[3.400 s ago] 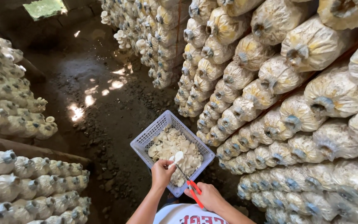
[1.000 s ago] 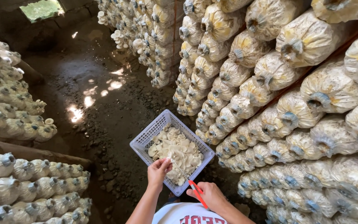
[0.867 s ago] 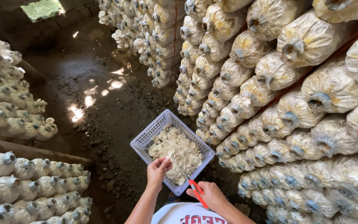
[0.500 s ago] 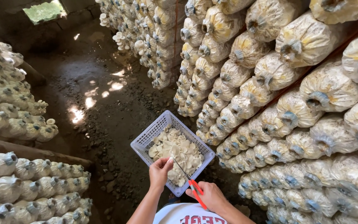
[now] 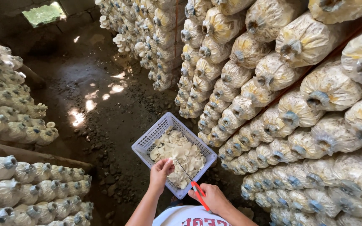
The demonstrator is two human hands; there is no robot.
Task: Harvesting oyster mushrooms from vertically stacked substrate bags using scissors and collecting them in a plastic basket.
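A person stands in a narrow earthen aisle between walls of stacked grow bags [image 5: 298, 113], looking down at a pale lattice-sided plastic basket [image 5: 147, 140] on the dirt floor [image 5: 105, 125], heaped with pale, flat mushrooms [image 5: 181, 152].

The left hand [image 5: 161, 171] hovers over the near side of the basket, fingers curled together around what looks like a small mushroom piece — too small to be certain of its shape. The right hand [image 5: 214, 199] is closed around the red handles of a pair of scissors [image 5: 191, 184], whose thin metal blades point up towards the left hand's fingertips and meet right at the pinched piece.

The mushrooms look light, soft and brittle at the edges — caps that would tear or bruise under a hard squeeze, so a gentle pinch low on the stem seems the safest place to take hold. The scissors are stiff and light, and held well back at the handles. The basket looks rigid enough to lift by its rim, though the load inside is loose and would shift if it tipped.

More bags lie in rows on the left [image 5: 17, 121], some with small mushroom clusters at their mouths.
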